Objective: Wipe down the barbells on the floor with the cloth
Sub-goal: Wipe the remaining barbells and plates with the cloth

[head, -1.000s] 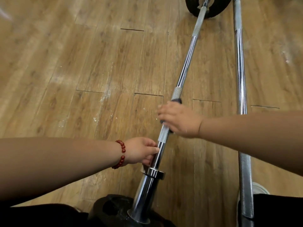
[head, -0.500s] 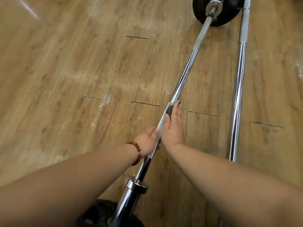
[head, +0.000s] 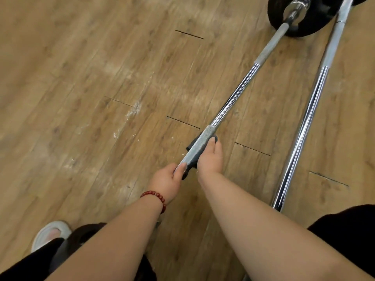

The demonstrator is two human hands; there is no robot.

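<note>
Right hand (head: 210, 159) is wrapped round the rough grip section of the nearer barbell (head: 235, 98), with a dark cloth (head: 192, 144) held between palm and metal. The thumb is laid along the top of the bar and the fingers are curled underneath, out of sight. Edges of the cloth are seen poking out on both sides of the bar. Just below it, the left hand (head: 167, 182) is closed on the same bar with the thumb pressed on top, and a red bead bracelet (head: 156, 196) is worn at the wrist. The bar is seemingly steadied by this hand while the wiping is done by the other.

The barbell is stretched out over the wooden floor (head: 101, 78), with a black weight plate (head: 278, 17) fitted at its far end. A second barbell (head: 304, 122) is laid just to its right and is touched by neither hand. A pale slipper (head: 48, 234) is seen at the lower left.

The task is judged to be at an early stage. The cloth is placed near the close end of the first bar, so the long shiny stretch and the far grip section are probably left to be covered, and the second barbell is likely left in full. What is already clean cannot be told from the metal. No containers are seen, so nothing can be said of contents.
</note>
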